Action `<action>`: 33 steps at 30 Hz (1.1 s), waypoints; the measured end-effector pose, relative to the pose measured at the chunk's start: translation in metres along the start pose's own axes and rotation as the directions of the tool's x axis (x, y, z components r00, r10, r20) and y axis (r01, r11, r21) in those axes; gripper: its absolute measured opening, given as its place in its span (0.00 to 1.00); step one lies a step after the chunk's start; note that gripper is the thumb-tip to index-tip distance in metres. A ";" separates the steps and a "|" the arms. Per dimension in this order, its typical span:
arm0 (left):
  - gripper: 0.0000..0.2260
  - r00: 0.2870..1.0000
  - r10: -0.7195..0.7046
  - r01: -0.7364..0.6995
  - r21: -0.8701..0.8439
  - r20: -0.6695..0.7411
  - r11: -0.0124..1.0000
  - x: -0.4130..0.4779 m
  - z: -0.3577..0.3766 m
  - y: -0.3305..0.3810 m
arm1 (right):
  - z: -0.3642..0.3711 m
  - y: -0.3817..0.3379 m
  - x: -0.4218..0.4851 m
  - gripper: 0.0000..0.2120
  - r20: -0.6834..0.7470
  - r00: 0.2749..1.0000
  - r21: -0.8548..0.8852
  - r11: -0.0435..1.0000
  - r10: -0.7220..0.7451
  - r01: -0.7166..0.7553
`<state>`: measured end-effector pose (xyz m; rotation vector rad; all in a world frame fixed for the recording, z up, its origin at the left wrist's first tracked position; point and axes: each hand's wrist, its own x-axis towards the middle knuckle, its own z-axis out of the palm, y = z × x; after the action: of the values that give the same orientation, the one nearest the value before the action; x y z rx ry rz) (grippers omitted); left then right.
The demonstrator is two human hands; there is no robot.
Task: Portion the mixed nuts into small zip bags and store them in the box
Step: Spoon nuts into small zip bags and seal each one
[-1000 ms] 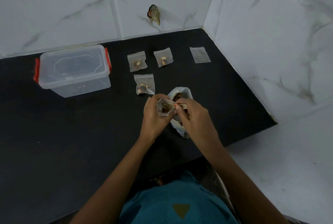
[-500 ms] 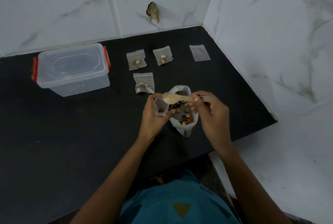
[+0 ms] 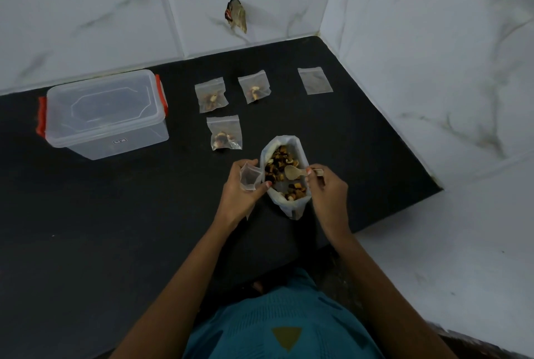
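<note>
Moved spoon [image 3: 293,173], pinched in right hand [image 3: 328,194] grip, off zip bag [image 3: 250,177] and back down onto nuts [image 3: 277,162] in sack [image 3: 291,208]; pinching bag, mouth open, in left hand [image 3: 241,199] grip, just beside sack; likely rescooping, portion unfinished; no boxing yet, box [image 3: 104,113] lidded.

A black countertop [image 3: 115,228] fills the corner where the white, grey-veined back wall [image 3: 86,12] and side wall [image 3: 433,55] meet. On the back wall, above the surface's far edge, sits a small dark and reddish thing [image 3: 237,14], perhaps a broken fitting. Past the right edge lies pale floor [image 3: 433,266]. At the near edge shows a teal shirt [image 3: 254,329] with a yellowish triangle [image 3: 287,337].
</note>
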<state>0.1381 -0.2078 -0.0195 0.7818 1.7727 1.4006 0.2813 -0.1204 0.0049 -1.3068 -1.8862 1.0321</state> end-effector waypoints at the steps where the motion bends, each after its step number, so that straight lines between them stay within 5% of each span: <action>1: 0.22 1.000 -0.009 0.009 -0.001 0.008 1.000 0.000 0.001 -0.001 | 0.002 0.001 -0.001 0.07 -0.003 1.000 0.003 1.000 0.003 -0.003; 9: 0.20 0.997 -0.070 0.074 -0.102 0.036 0.992 0.000 0.005 -0.008 | 0.010 0.003 0.002 0.07 -0.034 0.966 0.189 0.951 0.257 -0.246; 33: 0.23 0.996 -0.053 0.062 -0.138 0.067 0.988 -0.003 0.005 -0.006 | -0.004 0.005 0.005 0.07 0.124 0.881 0.556 0.703 0.457 -0.443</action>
<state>0.1435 -0.2085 -0.0252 0.6869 1.6174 1.4295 0.2853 -0.1137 0.0024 -1.4096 -1.0847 1.6673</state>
